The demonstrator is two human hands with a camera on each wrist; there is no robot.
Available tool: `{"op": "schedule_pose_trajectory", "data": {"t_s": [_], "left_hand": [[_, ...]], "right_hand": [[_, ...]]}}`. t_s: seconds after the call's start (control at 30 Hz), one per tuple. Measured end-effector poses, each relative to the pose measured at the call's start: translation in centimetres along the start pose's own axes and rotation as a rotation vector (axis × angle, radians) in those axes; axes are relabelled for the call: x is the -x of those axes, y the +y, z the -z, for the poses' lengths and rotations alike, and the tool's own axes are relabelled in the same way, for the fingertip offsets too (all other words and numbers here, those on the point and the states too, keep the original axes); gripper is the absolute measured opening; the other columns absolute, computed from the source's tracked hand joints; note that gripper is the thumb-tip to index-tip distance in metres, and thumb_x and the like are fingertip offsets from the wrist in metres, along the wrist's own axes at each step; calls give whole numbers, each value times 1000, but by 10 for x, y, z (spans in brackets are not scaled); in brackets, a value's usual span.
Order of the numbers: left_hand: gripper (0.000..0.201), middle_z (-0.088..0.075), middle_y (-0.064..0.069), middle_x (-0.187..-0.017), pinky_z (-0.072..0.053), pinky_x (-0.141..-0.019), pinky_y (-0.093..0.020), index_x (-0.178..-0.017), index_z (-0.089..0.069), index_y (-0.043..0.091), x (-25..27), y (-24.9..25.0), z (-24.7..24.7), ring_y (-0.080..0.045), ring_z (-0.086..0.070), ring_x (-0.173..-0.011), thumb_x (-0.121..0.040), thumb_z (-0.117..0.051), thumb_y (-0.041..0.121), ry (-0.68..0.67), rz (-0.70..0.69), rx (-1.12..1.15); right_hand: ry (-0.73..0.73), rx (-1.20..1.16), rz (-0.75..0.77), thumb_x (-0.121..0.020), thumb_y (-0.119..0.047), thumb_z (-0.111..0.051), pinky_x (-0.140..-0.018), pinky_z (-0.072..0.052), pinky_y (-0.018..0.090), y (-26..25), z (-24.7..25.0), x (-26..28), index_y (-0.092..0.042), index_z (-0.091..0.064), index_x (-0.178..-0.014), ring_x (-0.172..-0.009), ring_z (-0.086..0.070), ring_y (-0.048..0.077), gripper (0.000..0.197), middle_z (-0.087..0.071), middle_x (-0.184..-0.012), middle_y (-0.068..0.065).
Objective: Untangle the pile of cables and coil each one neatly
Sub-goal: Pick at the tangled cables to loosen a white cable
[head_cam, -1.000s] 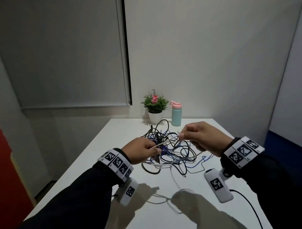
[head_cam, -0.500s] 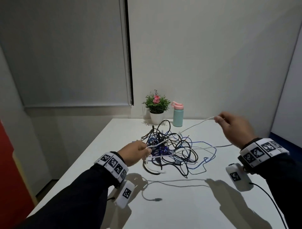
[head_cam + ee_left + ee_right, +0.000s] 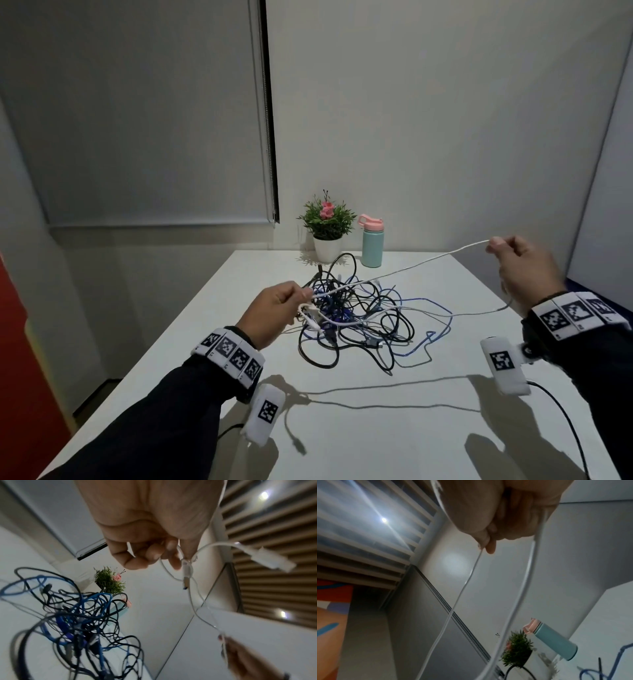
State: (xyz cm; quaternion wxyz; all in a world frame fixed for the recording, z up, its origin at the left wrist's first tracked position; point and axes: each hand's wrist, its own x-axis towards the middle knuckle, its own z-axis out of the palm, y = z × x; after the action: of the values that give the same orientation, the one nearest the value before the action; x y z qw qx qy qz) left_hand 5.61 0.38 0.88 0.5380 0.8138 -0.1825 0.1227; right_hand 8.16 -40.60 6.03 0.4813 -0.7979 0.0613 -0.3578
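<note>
A thin, smooth white cable [image 3: 404,269] stretches through the air between 2 hands, above a loose heap of black, blue and white cables [image 3: 359,315] lying near the middle of the matte white table [image 3: 394,442]. The left hand [image 3: 274,313] is curled at the heap's left edge, fingers and thumb pinching the white cable near its end; the left wrist view shows 2 rectangular white plugs beside the fingertips [image 3: 173,562] — one hanging straight down, one jutting right on a short arc of cord. The right hand [image 3: 524,270] is raised at the far right, thumb and forefinger pinching the same cable, with a second run of it dropping past the palm and trailing back toward the heap. The black cords form wide, glossy loops; the blue ones look thinner and kinked. At the table's far edge stand a small leafy plant with pink blossoms in a white pot [image 3: 327,226] and, just right of it, a cylindrical teal bottle with a pink lid [image 3: 372,245].
</note>
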Motion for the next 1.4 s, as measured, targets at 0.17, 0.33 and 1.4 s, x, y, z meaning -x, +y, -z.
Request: {"op": "schedule_pose_trajectory", "data": {"t_s": [0.17, 0.33, 1.4], "left_hand": [[31, -46, 4, -64, -54, -80, -41, -72, -53, 20, 1, 9, 1, -9, -48, -58, -100, -55, 33, 98, 141, 464], [44, -54, -4, -65, -53, -79, -34, -68, -52, 20, 6, 19, -1, -12, -50, -65, -85, -68, 58, -73, 144, 314], [22, -66, -12, -69, -57, -67, -50, -84, -51, 16, 20, 38, -42, -32, -69, -67, -90, -65, 31, -168, -132, -12]], "right_hand": [[-245, 588, 35, -97, -31, -55, -63, -32, 31, -1, 13, 0, -18, -67, -74, -69, -50, 27, 28, -60, -68, 5], [-171, 469, 0, -99, -30, -51, -75, -43, 37, -1, 14, 1, -8, -69, -86, -85, -58, 35, 32, -65, -89, 21], [-1121, 106, 438, -102, -31, -49, -71, -42, 25, -98, -82, 104, -18, -62, -93, -68, -50, 2, 20, -57, -76, -11]]}}
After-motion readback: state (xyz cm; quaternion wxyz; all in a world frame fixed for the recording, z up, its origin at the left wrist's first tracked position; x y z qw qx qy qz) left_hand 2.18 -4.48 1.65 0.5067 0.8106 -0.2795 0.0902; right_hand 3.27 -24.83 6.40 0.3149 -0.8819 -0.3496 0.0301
